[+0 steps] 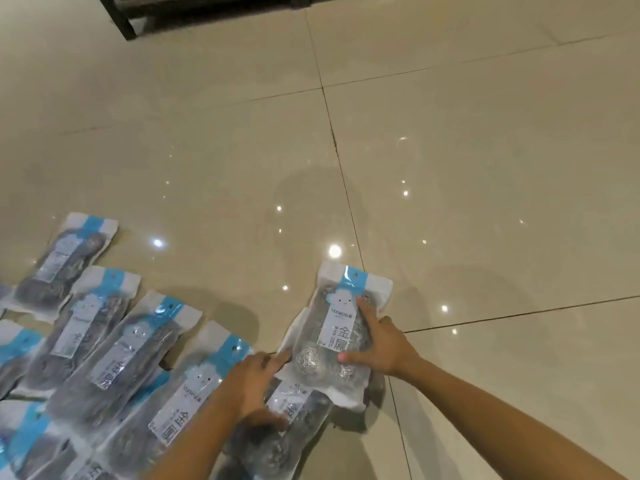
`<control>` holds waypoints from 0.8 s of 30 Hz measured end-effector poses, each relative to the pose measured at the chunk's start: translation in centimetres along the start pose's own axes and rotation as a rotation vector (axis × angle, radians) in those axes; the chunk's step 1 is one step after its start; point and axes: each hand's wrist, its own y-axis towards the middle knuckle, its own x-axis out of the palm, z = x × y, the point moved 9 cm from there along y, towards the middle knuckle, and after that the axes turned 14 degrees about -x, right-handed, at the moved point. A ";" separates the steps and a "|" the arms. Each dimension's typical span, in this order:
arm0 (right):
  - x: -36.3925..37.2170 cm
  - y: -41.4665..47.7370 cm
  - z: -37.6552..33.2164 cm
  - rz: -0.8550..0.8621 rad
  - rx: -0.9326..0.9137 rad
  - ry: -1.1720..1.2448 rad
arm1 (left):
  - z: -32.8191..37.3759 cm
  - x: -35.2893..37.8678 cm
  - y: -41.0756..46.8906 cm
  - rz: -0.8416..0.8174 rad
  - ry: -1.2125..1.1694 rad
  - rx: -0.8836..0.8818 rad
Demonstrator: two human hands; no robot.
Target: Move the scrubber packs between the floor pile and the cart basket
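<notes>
A clear plastic packet of steel scourers (325, 344), with a blue and white header and a cloud face label, lies on the tiled floor at the right end of a row. My right hand (381, 344) rests on its right side, forefinger stretched up along it and thumb pressed on its lower part. My left hand (254, 382) lies flat on the neighbouring packet (294, 431), its forefinger touching the first packet's left edge. Several more such packets (128, 355) lie overlapping to the left.
Glossy beige floor tiles (485, 202) with dark grout lines stretch ahead and to the right. The dark leg of a piece of furniture (121, 19) stands at the top left. Ceiling lights glint on the tiles.
</notes>
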 end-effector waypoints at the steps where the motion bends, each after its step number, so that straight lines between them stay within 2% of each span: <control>1: 0.3 0.7 0.3 0.035 -0.007 0.045 | -0.4 0.5 0.6 -0.004 -0.026 -0.019; 4: 0.8 1.8 0.5 0.142 -0.016 0.202 | -0.9 1.4 0.9 -0.025 -0.111 -0.051; 7: 1.1 1.3 -0.4 0.162 0.045 0.403 | -0.6 1.8 0.0 -0.064 -0.223 -0.082; 11: -0.2 0.1 -1.3 0.220 0.109 0.536 | 0.4 1.3 -1.6 -0.079 -0.302 -0.142; 18: -7.7 -2.9 -5.0 0.340 0.071 0.542 | 0.4 -5.0 -5.6 0.029 -0.538 -0.218; 24: -16.8 -8.9 -13.7 0.373 0.070 0.468 | -0.1 -17.8 -13.7 0.183 -0.754 -0.264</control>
